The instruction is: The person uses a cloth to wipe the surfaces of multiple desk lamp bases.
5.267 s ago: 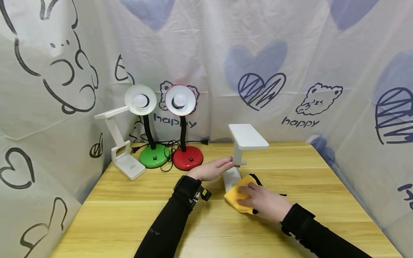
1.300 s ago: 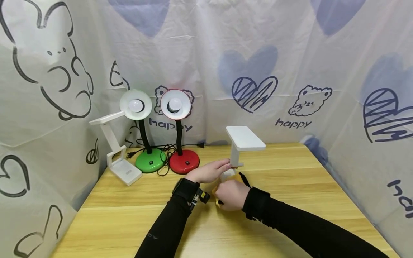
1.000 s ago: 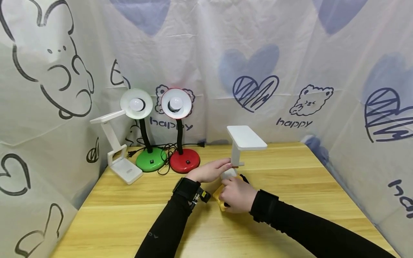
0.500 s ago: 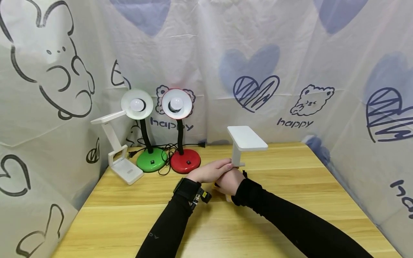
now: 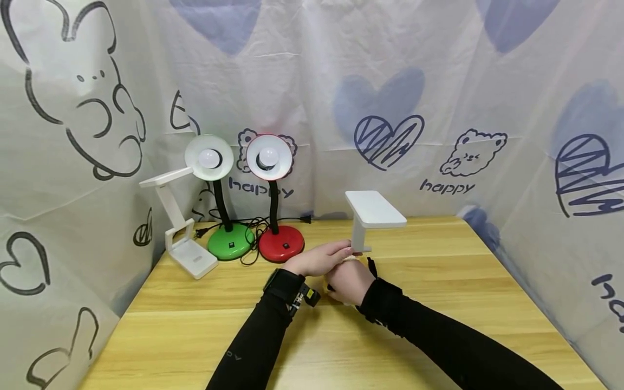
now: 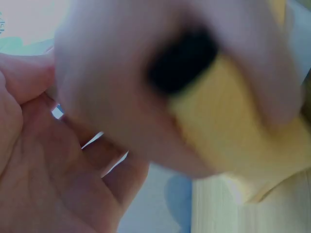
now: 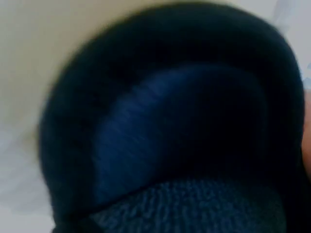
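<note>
A white desk lamp (image 5: 375, 208) with a flat rectangular head stands right of centre on the table. My left hand (image 5: 317, 261) holds it at the lower stem, and a fingertip shows past the stem's far side. My right hand (image 5: 350, 280) grips a yellow cloth (image 6: 228, 126) with black trim, close against the left hand. The cloth is mostly covered by the right hand in the head view, and so is the lamp's base. The left wrist view has the left palm (image 6: 43, 170) beside the blurred right hand (image 6: 116, 82). Dark fabric fills most of the right wrist view.
Left of the hands stand a red-based lamp (image 5: 281, 244), a green-based lamp (image 5: 231, 242) and a second white lamp (image 5: 194, 257). Black cords (image 5: 253, 222) with plugs lie around them. A printed curtain (image 5: 312, 97) surrounds the wooden table (image 5: 453, 303) at the back and sides.
My right hand has moved with the cloth from the front of the lamp's base up to the left hand, then slightly back toward me. The left hand stays at the stem.
</note>
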Demonstrator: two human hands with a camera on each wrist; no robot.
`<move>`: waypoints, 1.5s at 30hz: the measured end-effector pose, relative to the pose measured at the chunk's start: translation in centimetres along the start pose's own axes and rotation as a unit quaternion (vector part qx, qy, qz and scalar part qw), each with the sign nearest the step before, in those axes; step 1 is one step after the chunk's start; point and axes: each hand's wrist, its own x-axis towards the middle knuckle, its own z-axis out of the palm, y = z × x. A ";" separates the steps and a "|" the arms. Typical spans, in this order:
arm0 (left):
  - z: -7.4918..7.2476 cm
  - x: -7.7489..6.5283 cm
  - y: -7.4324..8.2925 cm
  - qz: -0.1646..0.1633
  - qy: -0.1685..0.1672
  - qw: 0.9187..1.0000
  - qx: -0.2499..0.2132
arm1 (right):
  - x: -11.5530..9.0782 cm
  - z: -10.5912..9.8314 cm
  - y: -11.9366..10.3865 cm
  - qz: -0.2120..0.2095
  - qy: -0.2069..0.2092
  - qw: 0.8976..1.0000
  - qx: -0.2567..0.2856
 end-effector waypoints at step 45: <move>-0.2 0.3 -0.1 0.003 0.000 1.000 -0.003 | 2.6 2.5 -1.3 0.084 0.001 0.994 -0.071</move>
